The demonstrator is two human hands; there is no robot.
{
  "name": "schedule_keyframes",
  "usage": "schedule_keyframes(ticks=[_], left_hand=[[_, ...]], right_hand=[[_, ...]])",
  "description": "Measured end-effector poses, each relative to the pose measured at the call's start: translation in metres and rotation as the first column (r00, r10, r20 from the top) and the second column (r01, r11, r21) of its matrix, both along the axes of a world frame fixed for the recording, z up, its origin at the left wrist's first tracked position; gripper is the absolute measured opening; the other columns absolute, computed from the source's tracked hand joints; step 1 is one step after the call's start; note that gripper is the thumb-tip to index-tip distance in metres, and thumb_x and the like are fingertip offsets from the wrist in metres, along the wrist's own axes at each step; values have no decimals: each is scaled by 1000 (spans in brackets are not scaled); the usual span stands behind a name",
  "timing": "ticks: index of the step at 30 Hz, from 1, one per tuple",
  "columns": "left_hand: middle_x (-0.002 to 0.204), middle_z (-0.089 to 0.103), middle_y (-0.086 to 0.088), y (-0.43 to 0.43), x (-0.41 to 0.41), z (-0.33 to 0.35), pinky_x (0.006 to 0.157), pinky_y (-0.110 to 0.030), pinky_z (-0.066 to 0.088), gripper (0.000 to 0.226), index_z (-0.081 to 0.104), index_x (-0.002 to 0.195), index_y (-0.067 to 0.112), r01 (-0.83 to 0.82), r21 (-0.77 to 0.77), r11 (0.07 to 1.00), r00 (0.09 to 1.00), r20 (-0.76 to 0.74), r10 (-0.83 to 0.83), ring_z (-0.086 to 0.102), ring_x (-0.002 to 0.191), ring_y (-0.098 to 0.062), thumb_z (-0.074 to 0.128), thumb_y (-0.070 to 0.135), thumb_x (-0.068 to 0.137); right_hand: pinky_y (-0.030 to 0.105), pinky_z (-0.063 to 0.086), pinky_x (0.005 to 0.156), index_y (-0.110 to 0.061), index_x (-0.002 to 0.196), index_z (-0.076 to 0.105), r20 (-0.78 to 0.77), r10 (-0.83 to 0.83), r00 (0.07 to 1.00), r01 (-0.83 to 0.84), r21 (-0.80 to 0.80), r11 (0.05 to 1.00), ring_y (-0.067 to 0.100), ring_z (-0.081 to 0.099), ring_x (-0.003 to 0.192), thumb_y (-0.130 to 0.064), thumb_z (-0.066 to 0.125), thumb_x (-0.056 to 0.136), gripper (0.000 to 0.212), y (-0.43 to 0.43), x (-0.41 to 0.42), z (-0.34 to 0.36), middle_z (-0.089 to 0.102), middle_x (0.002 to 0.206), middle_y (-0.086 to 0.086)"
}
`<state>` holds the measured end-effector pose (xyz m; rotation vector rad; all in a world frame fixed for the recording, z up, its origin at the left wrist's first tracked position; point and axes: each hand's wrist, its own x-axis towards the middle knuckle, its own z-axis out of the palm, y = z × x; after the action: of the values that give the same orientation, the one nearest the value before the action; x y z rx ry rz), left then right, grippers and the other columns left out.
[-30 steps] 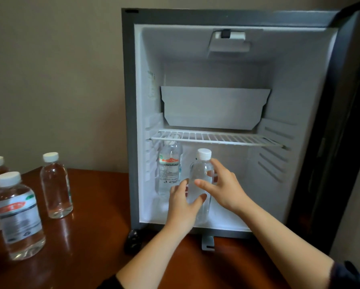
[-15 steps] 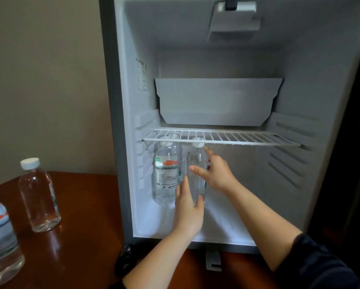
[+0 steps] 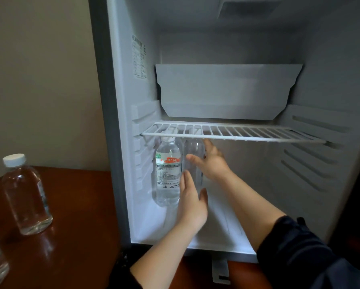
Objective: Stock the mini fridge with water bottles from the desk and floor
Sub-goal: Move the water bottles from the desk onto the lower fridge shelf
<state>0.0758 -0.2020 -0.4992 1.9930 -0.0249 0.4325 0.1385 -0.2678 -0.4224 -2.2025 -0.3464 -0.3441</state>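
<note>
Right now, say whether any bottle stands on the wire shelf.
No, the labelled clear bottle and plain clear bottle stand below the white wire shelf.

Single head-worn view, close to the open mini fridge (image 3: 120, 122).
The wide-angle camera looks forward and slightly down into the fridge's lower compartment, the desk (image 3: 74, 226) at the view's left edge.
</note>
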Motion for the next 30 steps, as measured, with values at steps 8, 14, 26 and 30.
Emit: schedule_keyframes(ticks=[8,14,26,30], left_hand=[[159,-7,-2,7,-3,6,115,-24,2,69,-3,149,11,58,37,998,996,-67,-56,-4,147,-16,43,17,97],[158,11,-3,17,-21,14,115,-23,10,59,12,150,13,62,72,995,994,-90,-55,10,146,-15,40,20,98],[126,55,2,55,-118,44,101,-32,42,33,53,123,19,128,352,927,989,-113,-93,53,116,-15,48,30,93],[123,57,7,80,-161,49,98,-38,46,28,55,115,27,126,456,881,987,-145,-66,56,111,-15,48,38,90]], right_hand=[[39,40,105,-20,145,28,-49,2,999,-1,9,1000,32,40,132,-35,63,87,70,5,1,0,39,145,14],[37,48,88,-2,127,45,-14,-86,996,85,-52,995,33,60,105,-27,60,90,46,-3,-22,-7,63,111,18],[42,55,80,-25,74,59,-23,83,996,-86,-266,960,20,63,70,-24,59,90,16,-23,-100,1,65,71,1],[41,58,77,-22,84,62,-75,208,975,-221,-315,923,17,69,78,-25,57,91,9,-7,-138,4,68,82,1]])
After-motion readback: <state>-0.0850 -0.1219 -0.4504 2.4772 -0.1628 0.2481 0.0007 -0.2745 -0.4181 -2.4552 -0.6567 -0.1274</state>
